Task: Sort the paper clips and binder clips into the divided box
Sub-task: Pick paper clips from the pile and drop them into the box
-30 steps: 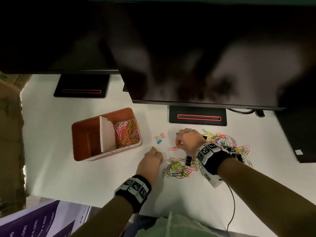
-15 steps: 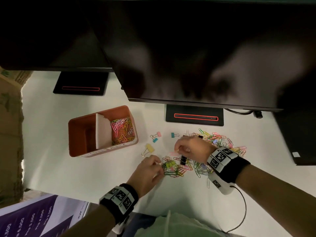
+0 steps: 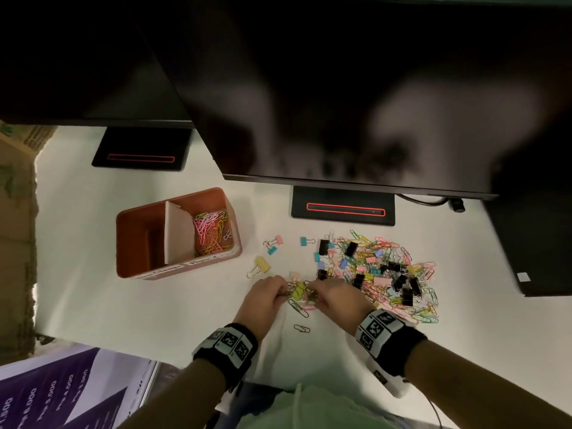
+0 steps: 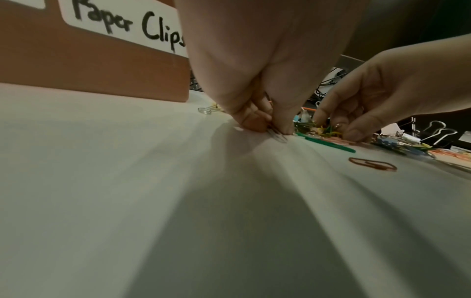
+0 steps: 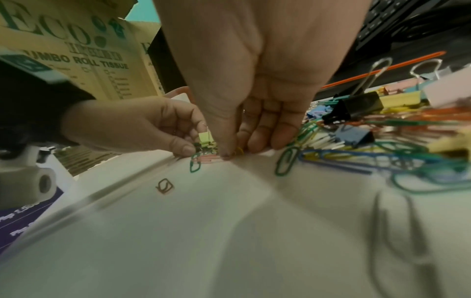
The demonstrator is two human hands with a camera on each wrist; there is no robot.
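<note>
An orange divided box (image 3: 130, 243) stands left of centre; its right compartment holds paper clips (image 3: 212, 232), and its front wall carries a "Paper Clips" label (image 4: 127, 24). A mixed pile of paper clips and binder clips (image 3: 380, 270) lies to the right. Both hands meet over a small cluster (image 3: 301, 294) at the pile's near left end. My left hand (image 4: 272, 131) pinches a dark paper clip (image 4: 277, 137) against the table. My right hand (image 5: 237, 151) has its thumb and fingertips closed on paper clips there. A yellow-green binder clip (image 5: 203, 138) stands between the hands.
Loose binder clips (image 3: 274, 244) and a yellow one (image 3: 261, 264) lie between box and pile. Single paper clips (image 3: 301, 328) lie nearer me. Two dark monitors overhang the table on black bases (image 3: 342, 207). A cardboard carton (image 5: 76, 50) stands at the left.
My left hand moved right and my right hand drew back toward me, so both now meet at the small cluster. The yellow binder clip lies uncovered by the left hand.
</note>
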